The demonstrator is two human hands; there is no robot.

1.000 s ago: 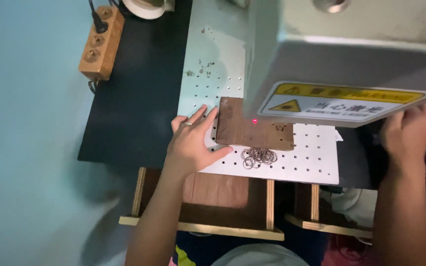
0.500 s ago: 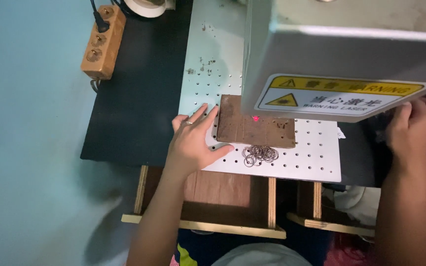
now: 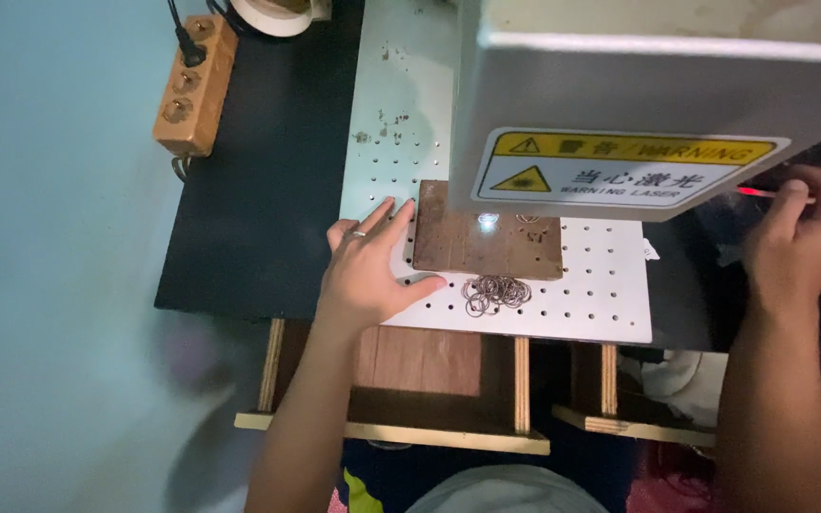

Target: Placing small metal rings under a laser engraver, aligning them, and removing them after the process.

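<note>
White perforated plate (image 3: 601, 294), left hand (image 3: 368, 271) fingers spread steadying brown board (image 3: 486, 245), right hand (image 3: 800, 237) apparently pinching something unclear.

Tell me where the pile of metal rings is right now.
In the head view the rings lie on the white perforated plate, just below the front edge of the brown board, right of the left hand's thumb.
</note>
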